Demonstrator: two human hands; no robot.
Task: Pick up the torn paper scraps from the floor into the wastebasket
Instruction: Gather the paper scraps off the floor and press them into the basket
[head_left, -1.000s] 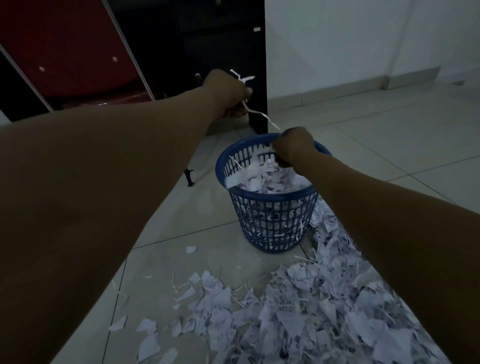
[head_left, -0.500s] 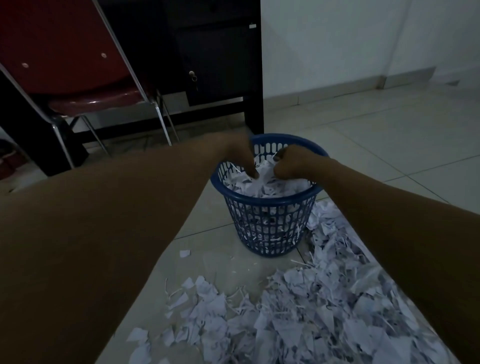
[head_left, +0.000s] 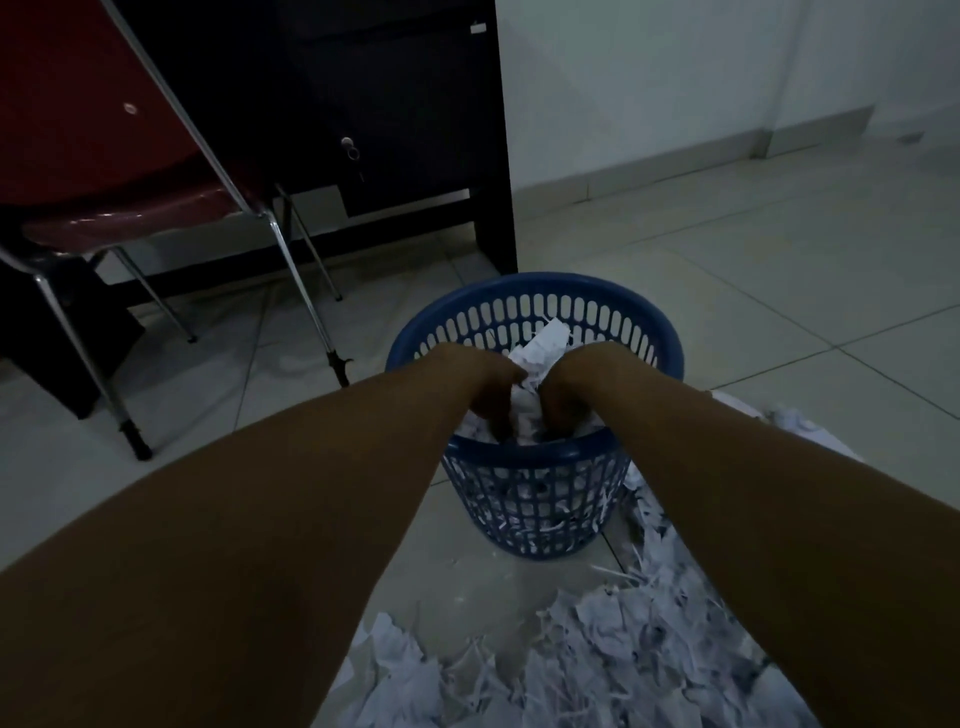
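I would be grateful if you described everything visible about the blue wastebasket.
The wastebasket looks like blue plastic, round, with a lattice wall, a solid rim and slots beneath it. It stands upright on the tiled floor, nearly full of white paper scraps. Both hands, left hand and right hand, reach into the paper inside.

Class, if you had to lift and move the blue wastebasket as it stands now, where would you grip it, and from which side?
Probably the thick rolled rim of the wastebasket, from above at two opposite sides. It stands upright, full of scraps, and its lattice wall looks less firm than the rim.
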